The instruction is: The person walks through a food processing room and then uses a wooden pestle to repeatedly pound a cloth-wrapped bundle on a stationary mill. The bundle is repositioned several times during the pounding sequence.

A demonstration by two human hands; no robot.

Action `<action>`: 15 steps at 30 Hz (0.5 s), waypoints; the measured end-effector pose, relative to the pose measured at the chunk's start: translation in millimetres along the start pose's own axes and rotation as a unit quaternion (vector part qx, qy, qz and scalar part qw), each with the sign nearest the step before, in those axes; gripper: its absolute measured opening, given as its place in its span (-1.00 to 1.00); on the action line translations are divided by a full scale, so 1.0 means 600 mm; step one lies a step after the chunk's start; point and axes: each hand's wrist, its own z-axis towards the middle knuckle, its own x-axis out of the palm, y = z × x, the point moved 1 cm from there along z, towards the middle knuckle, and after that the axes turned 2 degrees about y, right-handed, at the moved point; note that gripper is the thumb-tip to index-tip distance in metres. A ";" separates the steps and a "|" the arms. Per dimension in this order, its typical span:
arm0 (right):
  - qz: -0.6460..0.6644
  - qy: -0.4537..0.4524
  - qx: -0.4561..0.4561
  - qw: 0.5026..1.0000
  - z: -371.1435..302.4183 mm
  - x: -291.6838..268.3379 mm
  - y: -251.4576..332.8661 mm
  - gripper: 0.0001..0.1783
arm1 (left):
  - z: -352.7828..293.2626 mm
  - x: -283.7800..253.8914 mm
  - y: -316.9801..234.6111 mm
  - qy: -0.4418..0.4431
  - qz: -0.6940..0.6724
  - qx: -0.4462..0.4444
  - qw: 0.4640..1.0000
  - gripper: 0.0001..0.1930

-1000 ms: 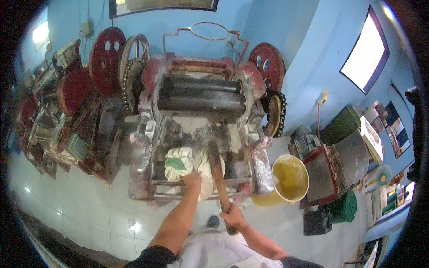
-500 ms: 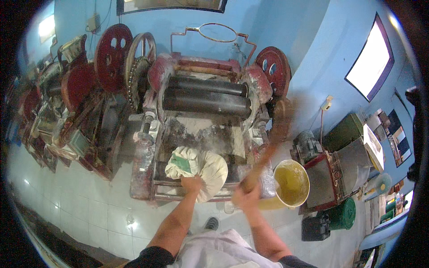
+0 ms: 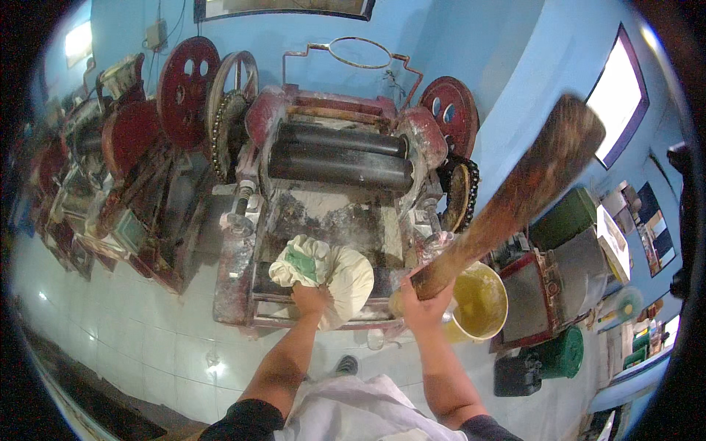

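Observation:
My left hand [image 3: 311,298] is closed on a cream cloth bag [image 3: 351,283] with a green patch near its bunched end. The bag rests at the front of a roller machine [image 3: 237,283], whose dusty bed lies just beyond it. In my right hand [image 3: 426,307] is a thick wooden club [image 3: 518,191], gripped at its narrower end. It slants up to the right, its broad end raised high. Behind the bed sit two dark rollers [image 3: 342,170] in a worn red frame. Beside my right hand stands a yellow bucket [image 3: 502,300].
Large red wheels [image 3: 180,92] and other machines line the left side. To the right are a grey machine [image 3: 515,301], a black jerrycan [image 3: 517,375] and a green bin [image 3: 565,351]. White tiles [image 3: 162,360] cover the floor.
The club, blurred earlier, has swung outward to the right and its broad end now shows fully. My right hand has shifted slightly right. My left hand and the bag have barely moved.

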 end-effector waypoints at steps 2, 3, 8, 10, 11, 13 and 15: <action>-0.125 0.008 0.010 0.992 -0.052 -0.016 -0.140 -0.34 | -0.003 0.003 -0.008 0.033 -0.015 -0.014 0.999 -0.62; -0.210 0.016 0.004 0.978 -0.089 -0.036 -0.203 -0.34 | -0.013 0.005 -0.039 0.056 -0.011 -0.031 0.998 -0.61; -0.266 0.259 0.299 0.879 -0.230 -0.067 -0.328 -0.32 | 0.013 -0.006 -0.068 0.129 -0.002 -0.108 0.986 -0.58; -0.248 0.276 0.293 0.881 -0.235 -0.053 -0.282 -0.34 | 0.043 -0.004 -0.011 0.098 -0.027 -0.150 0.983 -0.58; -0.222 0.260 0.285 0.895 -0.226 -0.064 -0.295 -0.33 | 0.058 0.000 -0.019 0.155 -0.168 -0.187 0.955 -0.58; -0.181 0.244 0.272 0.913 -0.225 -0.067 -0.287 -0.33 | 0.091 -0.013 -0.020 0.238 -0.543 -0.324 0.737 -0.59; -0.173 0.184 0.275 0.928 -0.191 -0.093 -0.241 -0.33 | 0.084 -0.017 -0.130 0.249 -0.613 -0.308 0.684 -0.60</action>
